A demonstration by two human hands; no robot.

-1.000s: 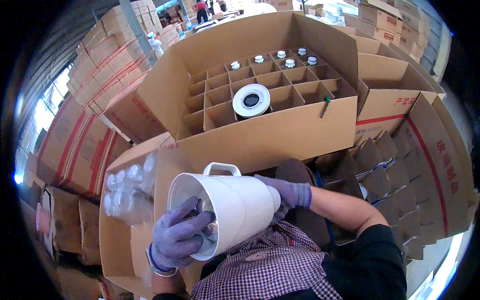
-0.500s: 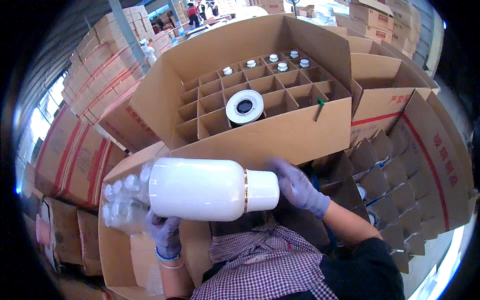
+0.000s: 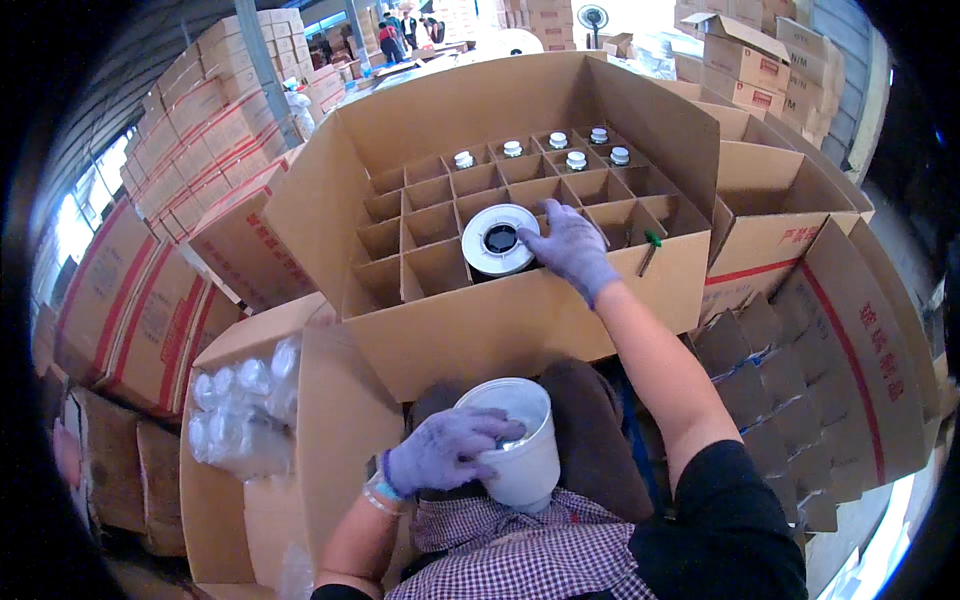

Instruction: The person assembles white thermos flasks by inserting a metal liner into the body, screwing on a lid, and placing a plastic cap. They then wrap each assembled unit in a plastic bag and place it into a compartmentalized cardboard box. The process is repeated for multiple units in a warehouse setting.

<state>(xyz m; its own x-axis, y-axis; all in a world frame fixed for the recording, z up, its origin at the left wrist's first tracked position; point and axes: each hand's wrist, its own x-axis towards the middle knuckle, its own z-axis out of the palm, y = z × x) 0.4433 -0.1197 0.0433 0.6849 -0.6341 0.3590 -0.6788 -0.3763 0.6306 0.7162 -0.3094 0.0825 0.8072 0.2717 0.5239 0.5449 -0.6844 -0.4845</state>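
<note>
My left hand [image 3: 445, 450] clasps a white vessel [image 3: 528, 470] at its rim; my right hand [image 3: 572, 245], thumb spread from fingers, touches a white disc [image 3: 487, 219] at its left.

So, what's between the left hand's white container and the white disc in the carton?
The divided carton's near wall stands between the white container and the white disc, as the head view shows.
</note>
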